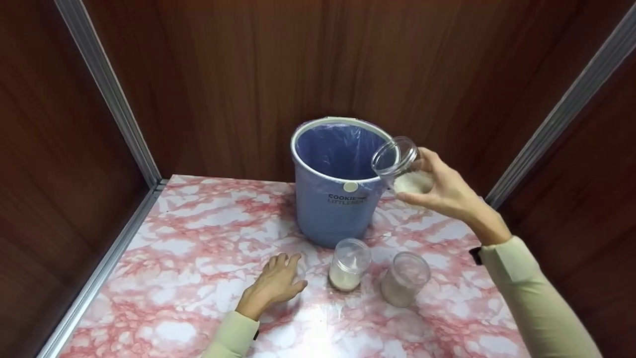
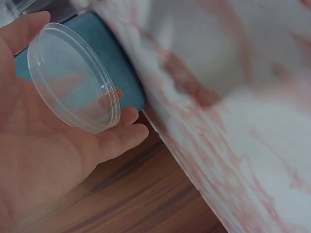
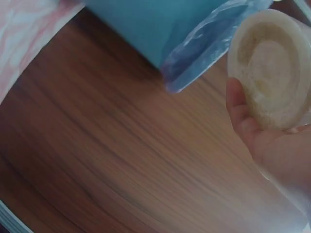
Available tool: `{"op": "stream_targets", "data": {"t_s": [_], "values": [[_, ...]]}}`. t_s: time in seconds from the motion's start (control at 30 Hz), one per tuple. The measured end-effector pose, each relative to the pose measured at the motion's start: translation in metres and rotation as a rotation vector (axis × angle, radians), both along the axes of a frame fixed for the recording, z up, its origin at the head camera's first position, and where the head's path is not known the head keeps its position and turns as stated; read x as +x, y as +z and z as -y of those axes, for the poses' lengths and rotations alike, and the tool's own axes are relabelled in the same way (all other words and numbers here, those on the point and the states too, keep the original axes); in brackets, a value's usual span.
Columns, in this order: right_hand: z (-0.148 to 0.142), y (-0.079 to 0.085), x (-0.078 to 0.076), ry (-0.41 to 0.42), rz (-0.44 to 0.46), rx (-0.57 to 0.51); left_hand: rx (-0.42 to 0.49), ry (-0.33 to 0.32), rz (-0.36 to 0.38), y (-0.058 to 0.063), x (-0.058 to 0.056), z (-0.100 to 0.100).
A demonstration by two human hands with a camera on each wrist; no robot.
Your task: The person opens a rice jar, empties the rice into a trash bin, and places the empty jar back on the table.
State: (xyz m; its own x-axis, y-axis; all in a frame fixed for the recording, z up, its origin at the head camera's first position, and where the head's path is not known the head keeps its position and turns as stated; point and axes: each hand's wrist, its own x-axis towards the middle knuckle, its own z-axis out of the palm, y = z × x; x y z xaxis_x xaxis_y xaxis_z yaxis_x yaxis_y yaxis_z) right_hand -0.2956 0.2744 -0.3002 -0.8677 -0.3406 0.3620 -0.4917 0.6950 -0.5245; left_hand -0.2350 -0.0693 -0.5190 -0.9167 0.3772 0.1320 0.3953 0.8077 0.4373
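Note:
My right hand (image 1: 447,191) grips a clear plastic jar (image 1: 392,158) beside the right rim of the blue trash bin (image 1: 325,214). The jar is tilted, its open mouth towards the bin, with white grains (image 1: 415,182) lying in its lower part. In the right wrist view the jar's round base (image 3: 272,68) faces the camera, fingers around its side. Low over the table, my left hand (image 1: 276,281) holds a clear round lid (image 2: 73,77) between thumb and fingers; some fingers show through it. Just right of that hand stands a jar with pale contents (image 1: 346,266).
Another clear jar (image 1: 405,281) with pale contents stands to the right on the pink-and-white marbled table (image 1: 179,258). A thin clear bag (image 1: 320,144) lines the bin. Dark wood panels (image 1: 223,89) with metal edge strips (image 1: 109,94) enclose the back and sides.

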Motion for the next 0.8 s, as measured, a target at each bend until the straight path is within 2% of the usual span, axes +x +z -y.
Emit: {"op": "stream_targets", "data": {"t_s": [0.33,0.5,0.67,0.8], "values": [[0.008,0.015,-0.026,0.016,-0.050,0.212,-0.066,0.017,-0.089,-0.016,-0.004,-0.002],[0.010,0.023,-0.033,0.009,-0.096,0.328,-0.105,0.024,-0.057,-0.021,-0.003,-0.001],[0.013,0.031,-0.039,-0.049,-0.083,0.418,-0.118,0.022,-0.023,-0.027,-0.004,0.002],[0.016,0.036,-0.043,-0.070,-0.115,0.484,-0.115,0.024,0.019,-0.031,-0.006,0.005]]}}
